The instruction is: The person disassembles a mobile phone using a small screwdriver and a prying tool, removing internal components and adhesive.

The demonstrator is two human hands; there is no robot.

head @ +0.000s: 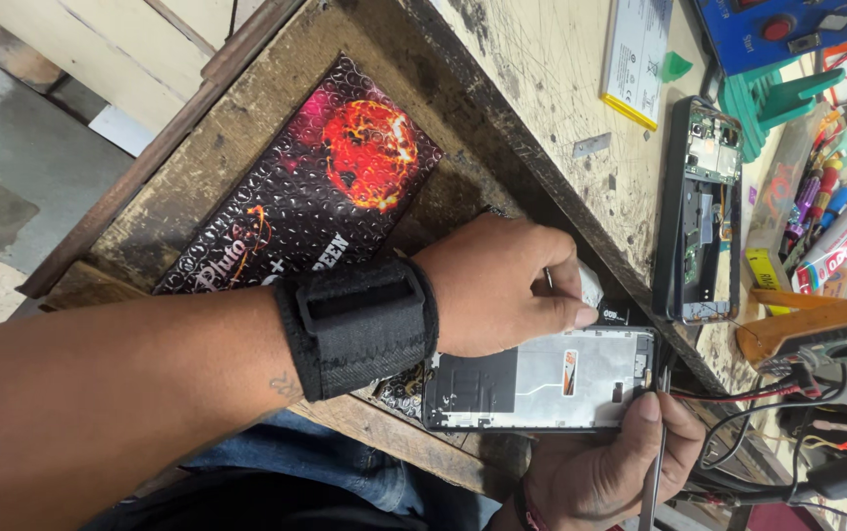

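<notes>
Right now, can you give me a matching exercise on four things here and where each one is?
Things:
1. screen frame
2. opened phone
3. white battery
4. white scrap

Places:
A. pinched in the left hand
B. flat on the bench, near the picture's top edge
C. held by the right hand
D. on the bench beside the tray of tubes

Pairs: 1-C, 2-D, 3-B, 4-A
</notes>
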